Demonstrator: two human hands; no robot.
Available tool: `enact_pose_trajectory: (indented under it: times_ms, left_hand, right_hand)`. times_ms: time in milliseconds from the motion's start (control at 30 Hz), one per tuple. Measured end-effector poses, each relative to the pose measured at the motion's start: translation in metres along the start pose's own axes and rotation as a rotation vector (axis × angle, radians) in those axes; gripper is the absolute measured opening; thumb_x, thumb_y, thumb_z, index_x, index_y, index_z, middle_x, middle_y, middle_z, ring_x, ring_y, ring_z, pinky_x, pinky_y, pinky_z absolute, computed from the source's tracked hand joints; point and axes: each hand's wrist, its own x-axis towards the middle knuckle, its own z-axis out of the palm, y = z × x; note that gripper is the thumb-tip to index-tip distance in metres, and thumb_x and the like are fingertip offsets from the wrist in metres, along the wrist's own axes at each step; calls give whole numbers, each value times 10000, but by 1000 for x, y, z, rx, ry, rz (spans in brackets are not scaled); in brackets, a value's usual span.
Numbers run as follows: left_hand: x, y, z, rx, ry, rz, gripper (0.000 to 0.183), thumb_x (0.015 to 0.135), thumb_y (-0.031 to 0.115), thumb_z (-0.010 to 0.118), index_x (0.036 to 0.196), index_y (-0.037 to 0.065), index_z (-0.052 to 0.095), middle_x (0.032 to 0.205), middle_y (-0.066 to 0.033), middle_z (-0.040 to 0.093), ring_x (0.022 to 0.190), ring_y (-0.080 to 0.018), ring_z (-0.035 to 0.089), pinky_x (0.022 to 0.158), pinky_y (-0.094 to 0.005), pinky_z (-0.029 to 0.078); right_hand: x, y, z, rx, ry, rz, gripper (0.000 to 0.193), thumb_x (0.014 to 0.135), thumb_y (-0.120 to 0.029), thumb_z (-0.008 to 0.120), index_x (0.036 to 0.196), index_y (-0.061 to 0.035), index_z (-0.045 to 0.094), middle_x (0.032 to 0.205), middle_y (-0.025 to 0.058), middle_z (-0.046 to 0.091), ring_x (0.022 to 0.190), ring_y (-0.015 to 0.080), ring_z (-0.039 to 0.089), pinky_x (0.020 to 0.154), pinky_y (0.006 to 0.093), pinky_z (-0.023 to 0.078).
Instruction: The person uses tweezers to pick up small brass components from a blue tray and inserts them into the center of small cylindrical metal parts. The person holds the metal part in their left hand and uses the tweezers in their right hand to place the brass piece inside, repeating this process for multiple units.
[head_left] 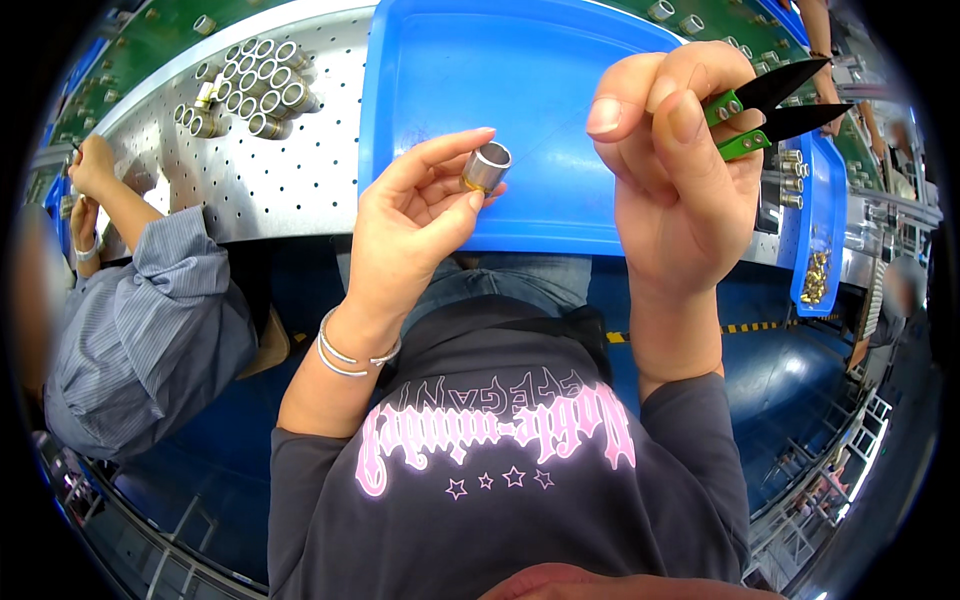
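My left hand (pixel 415 215) pinches a short, hollow metal sleeve (pixel 490 168) between thumb and fingers, its open end tilted up. A yellowish band runs round the sleeve's lower rim. My right hand (pixel 680 180) is raised higher, to the right, with thumb and index finger pressed together. Across its palm it carries snips (pixel 765 110) with green handles and two black blades, which stand apart and point right. A very fine thread-like line shows by the right fingertips; whether they grip it is unclear. Below both hands lies a blue tray (pixel 560 225).
Several metal sleeves (pixel 270 90) stand clustered on the perforated metal table (pixel 320 190) at left. A green surface (pixel 150 40) with more sleeves runs behind. At left sits a co-worker in a striped shirt (pixel 150 320). Another blue tray (pixel 825 190) at right holds small brass-coloured parts (pixel 816 278).
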Motion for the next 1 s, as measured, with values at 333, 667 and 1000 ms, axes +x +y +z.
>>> enact_pose_trajectory:
  times_ms: [333, 667, 1000]
  left_hand:
    - [5, 6, -5, -229, 119, -50, 459, 882, 95, 587, 1302, 11, 421, 1069, -124, 593, 972, -202, 608, 868, -291, 480]
    - [5, 2, -7, -198, 120, 12, 465, 862, 81, 613, 1284, 6, 433, 1086, -127, 580, 937, -178, 602, 863, -293, 484]
    - [4, 1, -5, -194, 112, 12, 459, 845, 82, 638, 1263, 7, 466, 1077, -118, 581, 923, -164, 603, 854, -299, 489]
  right_hand:
    - [-18, 25, -5, -474, 66, 321, 227, 855, -149, 634, 1036, -14, 605, 808, 35, 626, 711, 85, 549, 634, 210, 449]
    - [-32, 34, 2, -845, -24, 240, 185, 746, -86, 708, 903, 2, 668, 827, 111, 677, 731, 194, 645, 651, 263, 493]
    - [-35, 35, 1, -802, -23, 263, 176, 756, -54, 710, 904, 30, 669, 826, 112, 680, 734, 156, 637, 647, 240, 487]
